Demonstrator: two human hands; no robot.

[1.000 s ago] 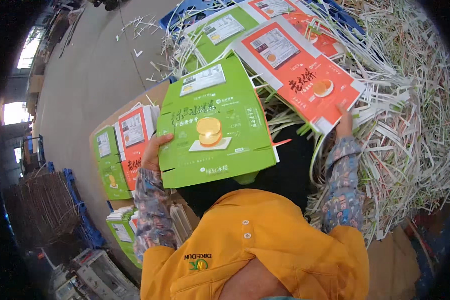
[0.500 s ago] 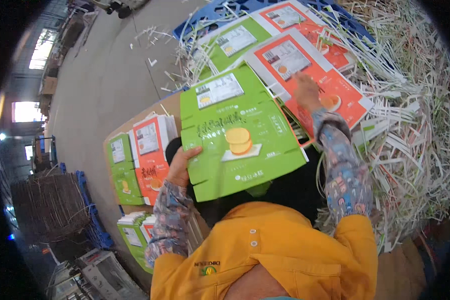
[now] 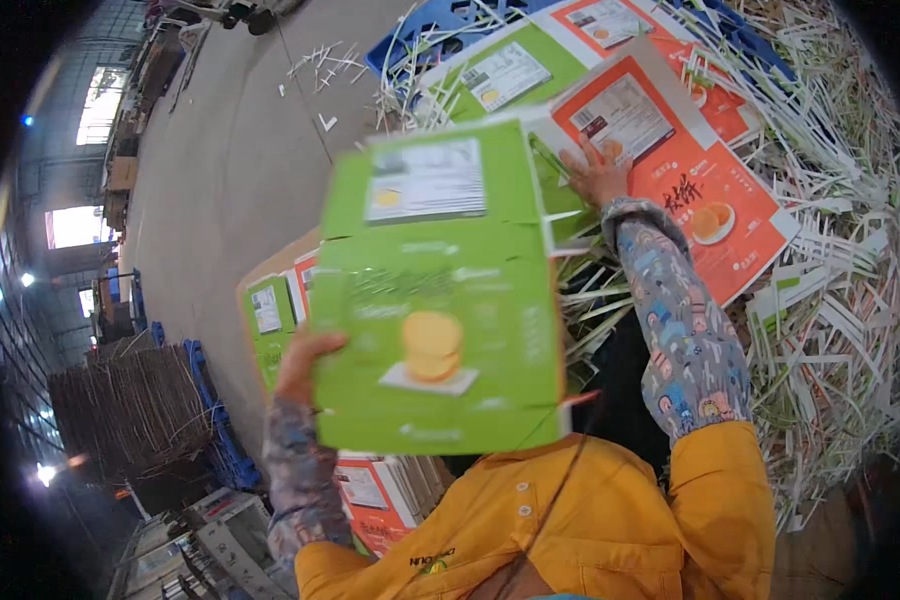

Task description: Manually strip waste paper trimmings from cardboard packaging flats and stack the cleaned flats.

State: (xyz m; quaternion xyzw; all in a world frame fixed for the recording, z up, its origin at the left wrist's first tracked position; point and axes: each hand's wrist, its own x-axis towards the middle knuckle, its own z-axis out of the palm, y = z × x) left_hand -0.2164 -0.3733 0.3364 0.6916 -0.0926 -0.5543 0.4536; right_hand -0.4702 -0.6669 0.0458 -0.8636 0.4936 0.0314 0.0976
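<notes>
My left hand (image 3: 305,365) grips the left edge of a flat green printed carton sheet (image 3: 515,355), thumb on top and fingers hidden beneath. The sheet is slightly blurred and held over my lap, its top near the red sheets. A picture of round yellow cakes is printed on its middle. My right hand (image 3: 600,178) is open, fingers spread on the left part of a red printed carton sheet (image 3: 715,195). That sheet lies on a pile beyond my lap, with another green sheet (image 3: 560,65) and a second red sheet (image 3: 660,25) behind it.
Paper offcut strips (image 3: 830,330) heap along the right side and around the pile. A blue plastic pallet (image 3: 400,50) shows under the pile. At left, stacked green sheets (image 3: 268,345) and red sheets (image 3: 370,490) sit beside me. A brown stack (image 3: 135,410) stands farther left on a blue pallet.
The green carton sheet has moved left and toward me in my left hand, and has turned straighter. My right hand has shifted to the left part of the red sheet.
</notes>
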